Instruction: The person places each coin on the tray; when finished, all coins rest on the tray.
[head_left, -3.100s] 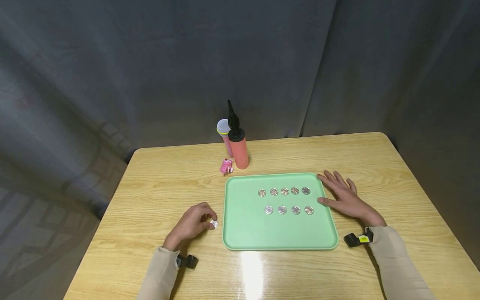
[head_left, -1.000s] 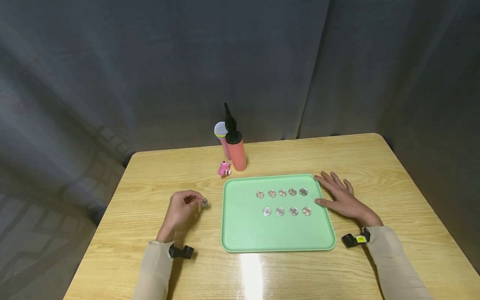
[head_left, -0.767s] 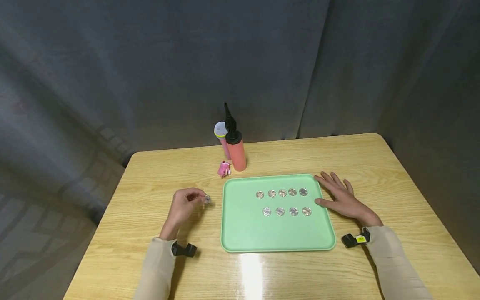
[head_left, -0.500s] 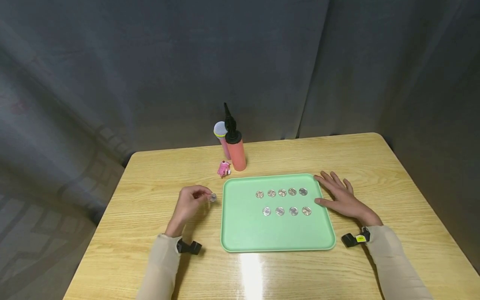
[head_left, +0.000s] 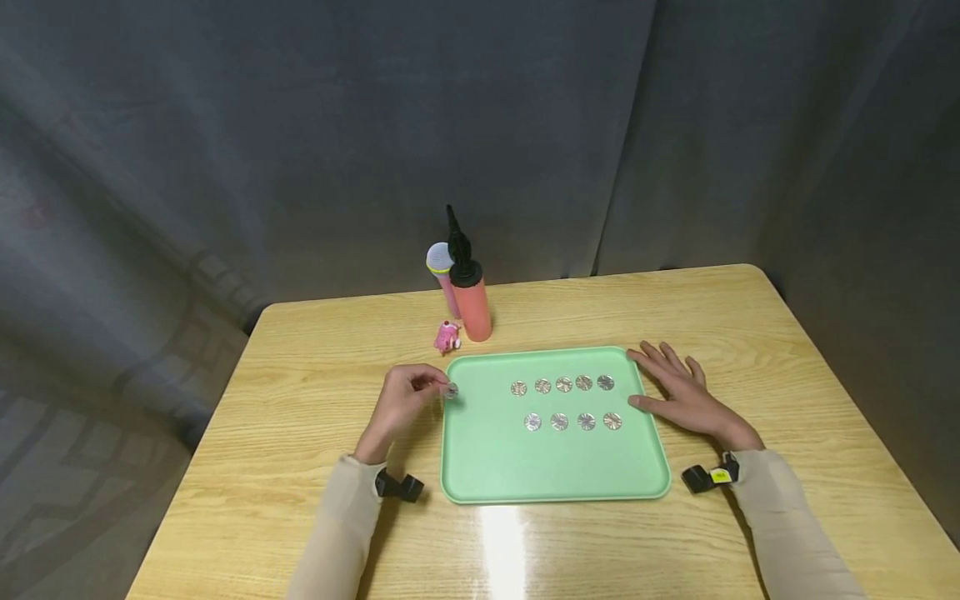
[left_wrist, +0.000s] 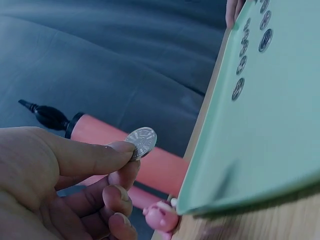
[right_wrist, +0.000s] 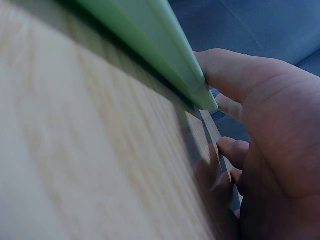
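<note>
My left hand (head_left: pixel 405 402) pinches a silver coin (left_wrist: pixel 142 142) between thumb and forefinger. It holds the coin over the left rim of a mint green tray (head_left: pixel 555 467), tilted in the left wrist view. On the tray lie several similar coins in two rows, among them a back-row coin (head_left: pixel 564 384) and a front-row coin (head_left: pixel 559 422). My right hand (head_left: pixel 682 400) has its fingers spread at the tray's right rim. In the right wrist view its thumb (right_wrist: pixel 225 70) touches the rim; the other fingers are partly hidden.
Behind the tray stands a coral hand pump (head_left: pixel 473 310) with a black nozzle, partly covering a pink toy microphone (head_left: pixel 442 262). A small pink figurine (head_left: pixel 447 336) sits before them. The wooden table (head_left: pixel 315 358) ends at a dark curtain (head_left: pixel 375 150).
After lifting a coin off the table left of the tray, my left hand has carried it away and then right to the tray's left rim. My right hand has stayed at the right rim.
</note>
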